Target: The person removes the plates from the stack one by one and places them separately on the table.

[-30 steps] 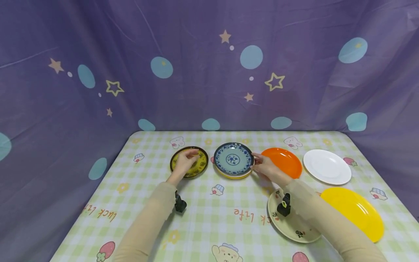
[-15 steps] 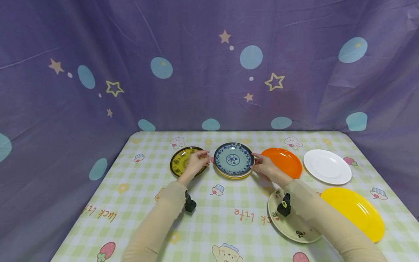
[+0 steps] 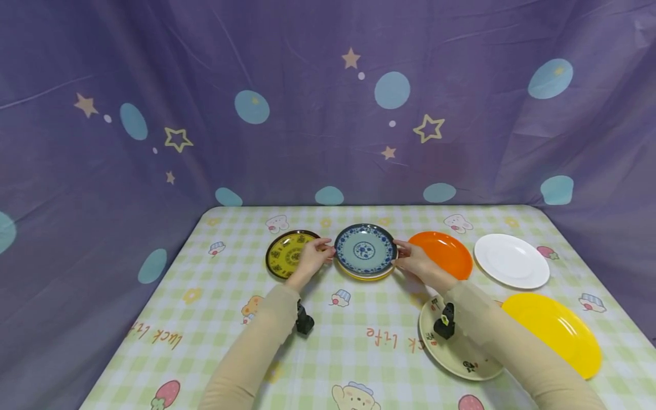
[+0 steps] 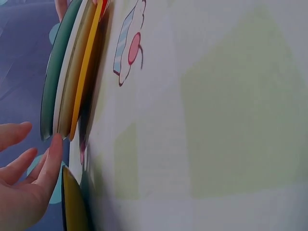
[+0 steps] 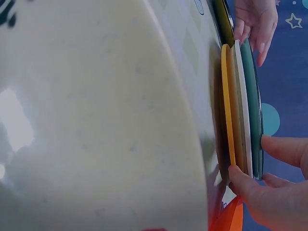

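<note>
Purple backdrop (image 3: 307, 57) with stars and pale blue ovals rises beyond the bench (image 3: 205, 279), whose green-checked cloth (image 3: 389, 307) carries the upside-down printed word "Life" below and between the hands, and "Luck" off to the near left of the left hand (image 3: 312, 259). That hand has its fingers extended, tips at the near side of a stack of plates (image 4: 72, 72). The right hand (image 3: 420, 265) pinches the stack's opposite edge. Between them, the blue-patterned plate (image 3: 365, 250) tops paler and yellow rims. Under the left hand lies an olive plate (image 3: 284, 256) with dark motifs. Behind the right hand is an orange plate (image 3: 453, 256); further right, a white plate (image 3: 511, 261). Below its wrist sit a cream plate (image 3: 463, 356), its characters too small to read, and a yellow plate (image 3: 556, 336).
</note>
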Motion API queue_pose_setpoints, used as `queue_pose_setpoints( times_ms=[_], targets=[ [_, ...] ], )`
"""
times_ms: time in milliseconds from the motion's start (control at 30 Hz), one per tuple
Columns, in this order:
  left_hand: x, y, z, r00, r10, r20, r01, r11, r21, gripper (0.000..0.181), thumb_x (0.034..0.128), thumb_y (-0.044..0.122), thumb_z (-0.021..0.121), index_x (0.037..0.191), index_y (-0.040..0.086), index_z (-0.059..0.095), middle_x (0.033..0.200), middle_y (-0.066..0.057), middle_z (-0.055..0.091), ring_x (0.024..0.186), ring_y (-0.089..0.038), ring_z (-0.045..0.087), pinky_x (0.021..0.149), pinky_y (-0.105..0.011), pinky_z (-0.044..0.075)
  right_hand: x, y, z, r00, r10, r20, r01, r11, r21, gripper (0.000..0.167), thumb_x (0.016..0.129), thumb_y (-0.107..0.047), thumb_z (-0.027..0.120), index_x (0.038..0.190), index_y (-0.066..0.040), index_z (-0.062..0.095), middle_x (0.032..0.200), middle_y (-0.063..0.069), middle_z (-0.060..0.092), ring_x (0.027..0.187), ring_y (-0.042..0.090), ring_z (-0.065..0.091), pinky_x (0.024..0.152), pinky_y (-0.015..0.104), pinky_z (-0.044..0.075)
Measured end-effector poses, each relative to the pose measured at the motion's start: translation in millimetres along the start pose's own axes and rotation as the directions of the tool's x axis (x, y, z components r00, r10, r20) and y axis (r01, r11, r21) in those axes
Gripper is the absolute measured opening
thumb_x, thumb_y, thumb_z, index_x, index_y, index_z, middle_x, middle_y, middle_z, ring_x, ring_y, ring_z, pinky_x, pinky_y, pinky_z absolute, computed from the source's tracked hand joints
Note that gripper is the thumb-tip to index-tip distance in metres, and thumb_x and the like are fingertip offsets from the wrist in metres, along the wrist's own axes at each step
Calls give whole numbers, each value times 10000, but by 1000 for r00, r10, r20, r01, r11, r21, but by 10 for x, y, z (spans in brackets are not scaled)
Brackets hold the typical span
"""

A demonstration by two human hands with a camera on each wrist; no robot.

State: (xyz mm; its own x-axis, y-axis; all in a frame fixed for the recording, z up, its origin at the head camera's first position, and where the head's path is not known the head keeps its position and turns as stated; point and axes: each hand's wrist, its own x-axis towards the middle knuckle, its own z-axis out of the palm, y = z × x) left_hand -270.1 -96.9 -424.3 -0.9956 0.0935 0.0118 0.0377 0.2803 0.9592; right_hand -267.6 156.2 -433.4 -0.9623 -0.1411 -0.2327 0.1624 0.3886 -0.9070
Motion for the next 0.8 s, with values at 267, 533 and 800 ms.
queue_pose_setpoints(
  times_ms=[267,533,800],
  targets=[
    [209,-310,73,998,37,-43,-39,998,-43,367,797,9,609,1155,-30,540,891,-181,624,651,-245,630,582,-297,556,-39,-37,3,1000,0,0,0,1000,-15,623,819,-6,582,1368,-13,288,1327,296,334,1171,332,399,937,361,420],
    [206,-263,152,993,-74,-95,71,997,-29,383,763,-46,626,1135,-65,537,842,-195,587,607,-257,610,595,-336,559,0,44,7,999,-41,17,41,999,3,640,790,-56,637,1357,-61,340,1315,289,359,1150,298,437,927,347,433],
    [133,-161,155,991,-87,-99,86,996,-15,395,763,-46,625,1148,-56,537,815,-139,564,568,-199,594,577,-305,558,-4,23,20,1000,-13,14,13,1000,2,622,814,-13,584,1367,-29,300,1332,294,329,1194,335,384,991,395,366]
  ],
)
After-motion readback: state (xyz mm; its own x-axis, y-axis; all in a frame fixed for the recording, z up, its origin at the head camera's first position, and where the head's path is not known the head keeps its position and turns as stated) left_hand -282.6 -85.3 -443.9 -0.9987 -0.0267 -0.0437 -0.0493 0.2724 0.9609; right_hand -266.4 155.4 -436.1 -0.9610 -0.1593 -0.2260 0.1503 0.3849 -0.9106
